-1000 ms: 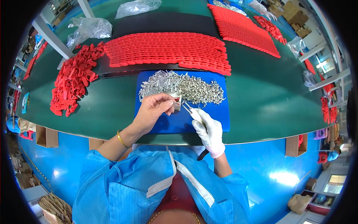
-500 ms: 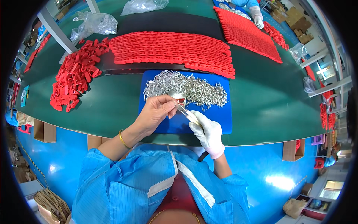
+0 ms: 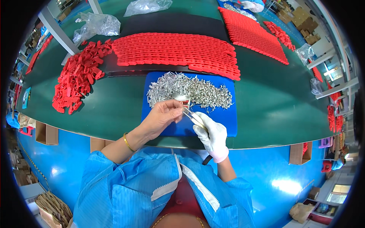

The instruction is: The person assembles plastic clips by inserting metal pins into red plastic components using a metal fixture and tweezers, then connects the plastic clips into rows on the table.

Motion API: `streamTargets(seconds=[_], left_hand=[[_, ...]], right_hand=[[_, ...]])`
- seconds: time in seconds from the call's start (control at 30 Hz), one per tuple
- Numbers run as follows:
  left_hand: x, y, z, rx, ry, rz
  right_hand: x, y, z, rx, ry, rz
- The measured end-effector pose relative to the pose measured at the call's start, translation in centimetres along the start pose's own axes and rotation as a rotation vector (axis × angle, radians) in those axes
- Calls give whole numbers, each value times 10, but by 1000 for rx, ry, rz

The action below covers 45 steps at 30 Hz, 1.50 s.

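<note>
My left hand (image 3: 164, 116), bare with a gold bangle, has thumb and fingertips pinched together in front of the metal pile. Whatever they hold is too small to make out. A white glove covers my right hand (image 3: 213, 133), which grips tweezers (image 3: 197, 119) with a pale handle; their tips are close to my left fingertips. Just beyond the fingers a small silver container (image 3: 181, 97) with a red and white side stands among the metal pieces. Long silver pins (image 3: 167, 85) lie heaped on the left of the blue mat (image 3: 228, 123), shorter silver pieces (image 3: 213, 95) on the right.
Interlocked red plastic pieces (image 3: 175, 49) lie in rows on a black board (image 3: 171, 22) behind the mat. Loose red pieces (image 3: 76, 78) are heaped at left. Another red array (image 3: 253, 34) lies far right, near a co-worker's gloved hand (image 3: 253, 5). A clear bag (image 3: 99, 24) rests far left.
The tweezer tips have shifted slightly away from my left fingertips and show more apart. The co-worker's gloved hand has drawn back from the far red array toward the metal pieces.
</note>
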<state>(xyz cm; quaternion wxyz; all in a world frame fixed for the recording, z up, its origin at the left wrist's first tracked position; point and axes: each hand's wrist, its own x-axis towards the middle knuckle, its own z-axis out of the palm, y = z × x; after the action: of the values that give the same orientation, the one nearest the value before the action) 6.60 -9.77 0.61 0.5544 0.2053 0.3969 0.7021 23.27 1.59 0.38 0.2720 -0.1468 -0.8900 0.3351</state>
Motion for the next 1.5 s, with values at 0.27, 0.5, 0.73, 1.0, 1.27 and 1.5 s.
streamTargets(seconds=[0.27,0.5,0.73,1.0,1.27,1.5], left_hand=[[4,4,-8,-254,-43,29],[1,1,-3,-307,-44,-30],[1,3,-5,-270,1,5],[0,1,-3,-193,-20,31],[0,4,-1,-197,23,59],[-1,1,0,88,111,177]], right_hand=[[-1,4,2,45,25,9],[1,2,4,21,-44,9],[-2,4,4,45,-14,12],[1,2,3,18,-11,-18],[0,3,2,11,-34,17],[1,-3,6,-211,65,-65]])
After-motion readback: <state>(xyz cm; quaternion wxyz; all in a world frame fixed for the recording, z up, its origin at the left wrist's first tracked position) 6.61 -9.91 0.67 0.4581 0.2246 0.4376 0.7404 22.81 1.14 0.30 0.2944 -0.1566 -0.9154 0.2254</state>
